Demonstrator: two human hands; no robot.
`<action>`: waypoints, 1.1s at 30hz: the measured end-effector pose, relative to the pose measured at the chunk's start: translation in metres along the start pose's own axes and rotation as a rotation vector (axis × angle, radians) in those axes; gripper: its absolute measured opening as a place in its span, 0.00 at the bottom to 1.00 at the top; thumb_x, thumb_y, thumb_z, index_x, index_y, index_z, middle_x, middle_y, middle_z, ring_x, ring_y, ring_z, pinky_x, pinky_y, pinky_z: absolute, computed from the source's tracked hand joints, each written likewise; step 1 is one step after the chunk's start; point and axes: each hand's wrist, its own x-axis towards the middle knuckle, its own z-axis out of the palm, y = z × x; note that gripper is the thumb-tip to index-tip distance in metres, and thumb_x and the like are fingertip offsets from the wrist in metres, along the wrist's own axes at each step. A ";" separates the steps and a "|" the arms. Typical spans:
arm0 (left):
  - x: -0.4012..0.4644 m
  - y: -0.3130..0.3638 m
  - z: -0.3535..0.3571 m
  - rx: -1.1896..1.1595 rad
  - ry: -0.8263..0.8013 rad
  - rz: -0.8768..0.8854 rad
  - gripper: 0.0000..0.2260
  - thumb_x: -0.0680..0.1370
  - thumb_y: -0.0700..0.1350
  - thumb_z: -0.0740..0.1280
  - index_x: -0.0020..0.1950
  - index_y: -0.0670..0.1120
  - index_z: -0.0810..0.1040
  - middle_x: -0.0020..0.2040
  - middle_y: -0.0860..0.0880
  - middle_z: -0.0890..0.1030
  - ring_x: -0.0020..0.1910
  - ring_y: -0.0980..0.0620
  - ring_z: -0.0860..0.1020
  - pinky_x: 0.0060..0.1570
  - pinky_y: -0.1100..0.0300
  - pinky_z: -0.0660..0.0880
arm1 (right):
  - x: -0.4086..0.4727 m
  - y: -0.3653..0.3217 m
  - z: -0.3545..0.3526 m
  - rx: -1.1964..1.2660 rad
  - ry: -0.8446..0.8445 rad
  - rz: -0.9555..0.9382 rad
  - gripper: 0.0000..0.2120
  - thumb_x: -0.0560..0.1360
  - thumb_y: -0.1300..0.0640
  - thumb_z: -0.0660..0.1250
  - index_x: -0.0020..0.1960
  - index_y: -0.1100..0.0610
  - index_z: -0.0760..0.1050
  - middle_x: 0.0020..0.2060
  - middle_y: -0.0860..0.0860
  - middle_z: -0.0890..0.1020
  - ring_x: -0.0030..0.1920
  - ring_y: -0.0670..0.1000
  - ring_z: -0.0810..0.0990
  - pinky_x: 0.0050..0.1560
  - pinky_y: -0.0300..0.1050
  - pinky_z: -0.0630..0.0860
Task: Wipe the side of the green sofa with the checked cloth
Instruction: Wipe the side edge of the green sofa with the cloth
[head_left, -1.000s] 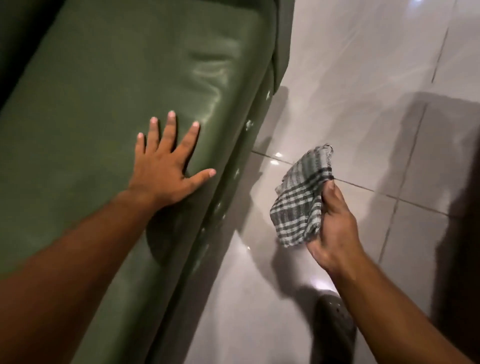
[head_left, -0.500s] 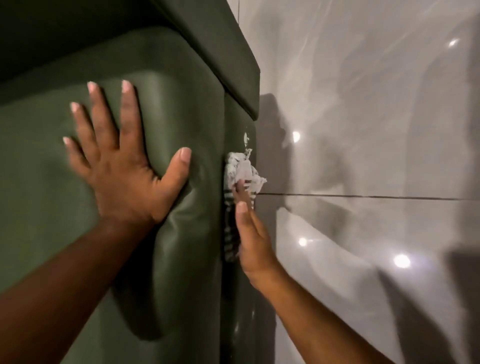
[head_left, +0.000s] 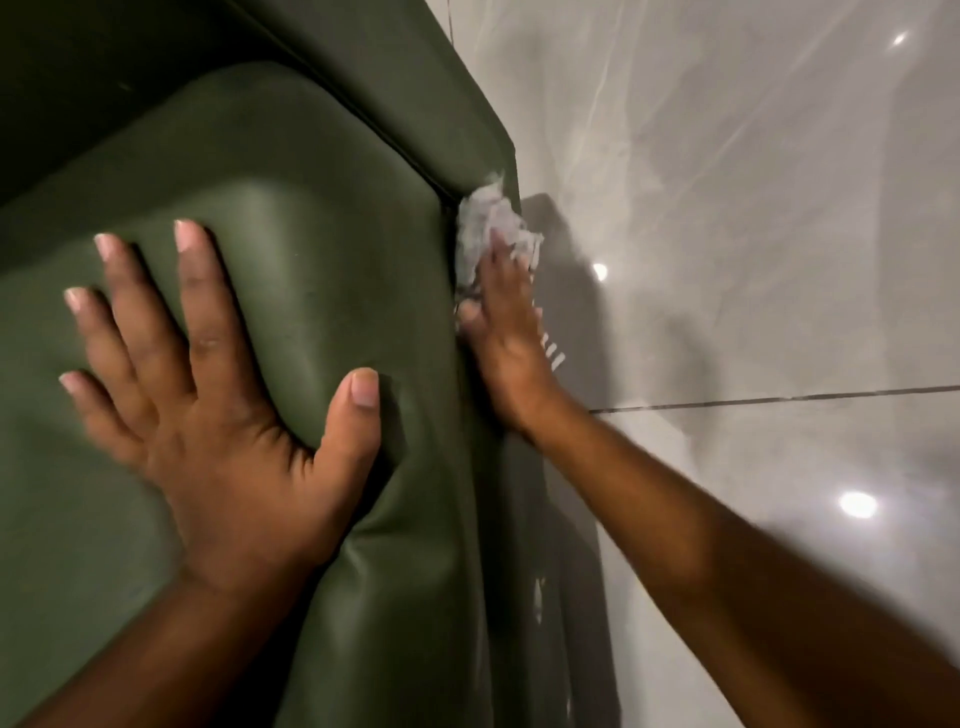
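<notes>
- Head view looks down on glossy grey floor tiles (head_left: 753, 218); one dark grout line crosses them beyond the right fingers, and three bright light spots glint on them
- One green sofa (head_left: 322, 249) fills the side by the left fingers; its smooth cushion dents under the palm
- Two bare hands: left hand (head_left: 218, 410) lies flat, fingers spread wide; right hand (head_left: 506, 332) presses one checked cloth (head_left: 491, 228), bunched and blurred, under and past its fingertips against the sofa's side
</notes>
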 end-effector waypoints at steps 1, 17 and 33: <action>0.000 0.002 0.000 0.002 0.005 0.003 0.46 0.74 0.74 0.51 0.82 0.45 0.52 0.83 0.37 0.52 0.82 0.36 0.51 0.76 0.30 0.52 | 0.017 0.001 -0.005 0.053 0.015 0.081 0.29 0.82 0.46 0.49 0.79 0.50 0.44 0.81 0.52 0.47 0.81 0.56 0.43 0.79 0.65 0.44; -0.001 0.011 0.000 0.066 0.067 -0.028 0.43 0.72 0.67 0.53 0.81 0.45 0.53 0.82 0.36 0.53 0.81 0.33 0.51 0.77 0.31 0.47 | -0.090 -0.001 0.016 -0.005 -0.003 -0.081 0.25 0.80 0.35 0.45 0.74 0.31 0.39 0.78 0.36 0.40 0.78 0.45 0.32 0.78 0.56 0.35; -0.001 0.002 0.006 0.082 0.060 -0.021 0.42 0.72 0.66 0.53 0.82 0.46 0.51 0.83 0.37 0.52 0.82 0.33 0.50 0.75 0.29 0.46 | -0.088 0.018 -0.007 0.503 -0.021 0.465 0.21 0.79 0.36 0.52 0.70 0.27 0.53 0.78 0.40 0.56 0.79 0.46 0.53 0.75 0.46 0.50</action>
